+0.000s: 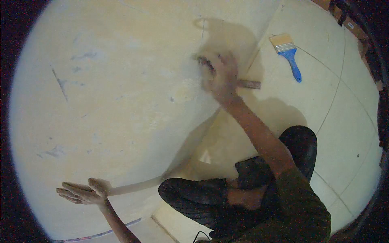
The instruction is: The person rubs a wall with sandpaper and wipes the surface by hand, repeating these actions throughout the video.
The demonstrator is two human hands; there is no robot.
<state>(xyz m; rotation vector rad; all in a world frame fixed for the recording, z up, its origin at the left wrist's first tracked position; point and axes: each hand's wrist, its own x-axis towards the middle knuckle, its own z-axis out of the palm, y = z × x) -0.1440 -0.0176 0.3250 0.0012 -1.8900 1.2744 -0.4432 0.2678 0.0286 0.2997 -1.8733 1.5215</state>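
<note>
My right hand [223, 77], smeared by motion, is closed at the pale, patchy wall [121, 101], near where it meets the floor. A small dark edge [206, 62] shows at its fingertips; I cannot tell what kind of thing the hand grips. A short brown flat piece [249, 84] sticks out on the other side of the hand. Lower left, my left hand [83, 192] has its fingers stretched out against the wall, looks dusty and holds nothing. The wall has yellowish areas, grey marks and scrapes.
A paintbrush [288, 56] with a blue handle and pale bristles lies on the tiled floor [344, 133] to the right. My bent legs [194, 198] in dark trousers are close to the wall. Brown boxes [356, 28] stand at the upper right edge.
</note>
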